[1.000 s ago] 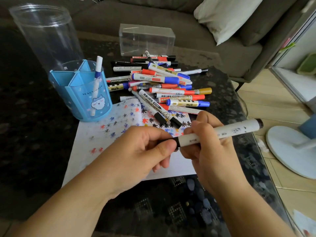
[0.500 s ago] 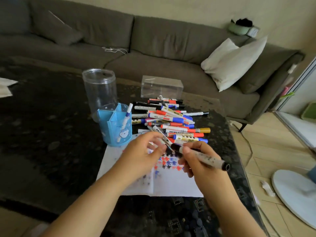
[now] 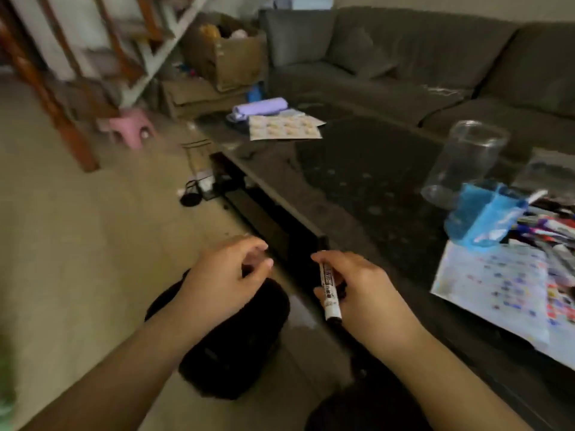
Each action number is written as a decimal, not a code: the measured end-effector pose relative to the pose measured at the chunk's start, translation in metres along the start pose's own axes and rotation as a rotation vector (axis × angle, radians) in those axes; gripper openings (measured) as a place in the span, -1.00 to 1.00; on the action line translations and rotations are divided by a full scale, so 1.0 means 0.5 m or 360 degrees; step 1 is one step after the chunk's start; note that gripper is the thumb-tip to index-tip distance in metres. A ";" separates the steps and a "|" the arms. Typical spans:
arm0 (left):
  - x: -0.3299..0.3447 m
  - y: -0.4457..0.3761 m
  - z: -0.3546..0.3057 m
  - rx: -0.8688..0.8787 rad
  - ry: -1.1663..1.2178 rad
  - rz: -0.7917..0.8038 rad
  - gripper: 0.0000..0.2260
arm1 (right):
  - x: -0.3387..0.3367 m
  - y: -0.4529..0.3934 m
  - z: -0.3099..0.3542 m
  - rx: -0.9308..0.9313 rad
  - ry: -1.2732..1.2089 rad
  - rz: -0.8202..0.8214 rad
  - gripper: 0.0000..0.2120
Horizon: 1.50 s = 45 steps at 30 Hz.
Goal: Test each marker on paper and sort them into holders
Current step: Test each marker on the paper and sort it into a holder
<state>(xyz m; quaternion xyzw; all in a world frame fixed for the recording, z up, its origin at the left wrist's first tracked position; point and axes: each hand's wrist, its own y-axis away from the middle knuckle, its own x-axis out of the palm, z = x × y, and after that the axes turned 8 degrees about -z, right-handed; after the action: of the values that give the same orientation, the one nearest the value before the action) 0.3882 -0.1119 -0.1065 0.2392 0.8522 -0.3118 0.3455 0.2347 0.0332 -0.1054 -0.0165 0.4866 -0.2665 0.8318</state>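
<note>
The right hand (image 3: 367, 293) pinches a white black-ended marker (image 3: 330, 293); the left hand (image 3: 227, 281) is loosely curled, holding nothing. Far to the right, many markers (image 3: 547, 231) lie unsorted beside the blue plastic holder (image 3: 479, 219).

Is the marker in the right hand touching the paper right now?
No: the right hand holds the marker off the table's near corner, well apart from the paper.

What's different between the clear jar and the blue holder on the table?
The clear jar is see-through, taller and looks empty; the blue holder is opaque, shorter and has a marker sticking out. The jar stands farther back, the holder right by the test paper. Both stand open-topped on the dark table.
</note>
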 end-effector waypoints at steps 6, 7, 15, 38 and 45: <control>-0.057 0.076 0.165 -0.0016 -0.0440 0.0012 -0.56 | 0.214 -0.066 0.079 -0.0213 0.0201 0.0338 -0.42; -0.058 0.080 0.179 -0.0027 -0.0487 0.0026 -0.57 | 0.234 -0.078 0.086 -0.0214 0.0241 0.0396 -0.40; -0.042 0.068 0.198 0.0003 -0.0675 0.0104 -0.81 | 0.234 -0.095 0.094 -0.0181 0.0305 0.0531 -0.50; 0.402 -0.086 -0.543 0.1173 0.0100 0.0405 -0.77 | -0.345 0.230 -0.433 0.1237 0.0669 -0.0513 -0.57; 0.567 -0.109 -0.607 0.1093 0.0283 0.0518 -0.76 | -0.324 0.199 -0.581 0.1452 0.0707 -0.0619 -0.58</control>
<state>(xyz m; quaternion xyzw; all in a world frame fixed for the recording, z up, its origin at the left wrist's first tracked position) 0.0375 0.1166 -0.1235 0.4992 0.6756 -0.4980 0.2151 -0.0229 0.2604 -0.1571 0.3133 0.4737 -0.5966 0.5670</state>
